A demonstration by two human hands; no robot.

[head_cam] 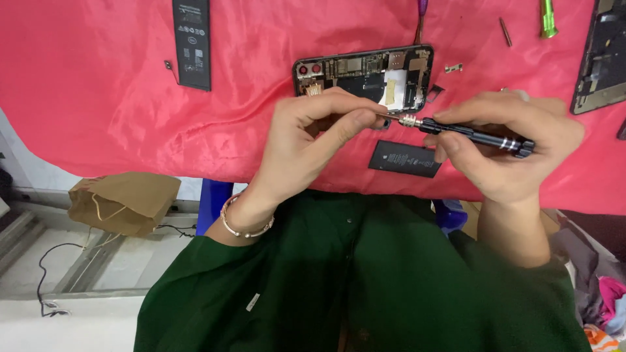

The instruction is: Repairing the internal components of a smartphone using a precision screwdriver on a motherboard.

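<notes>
A work surface draped in pink cloth (117, 98) is seen, on which an opened phone (363, 70), two black batteries (192, 42) (404, 159), a green tool (548, 18) and a second phone frame (603, 55) are laid.

Slim black screwdriver (473, 135) with silver collar, held level above the red-draped tabletop (117, 104) — tip pointing left, just below the opened phone (365, 70)

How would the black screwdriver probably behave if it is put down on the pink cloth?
The black screwdriver looks round and slim, so it may roll. The pink cloth seems glossy and wrinkled; folds might stop it. Its metal body looks stiff, not fragile.
</notes>
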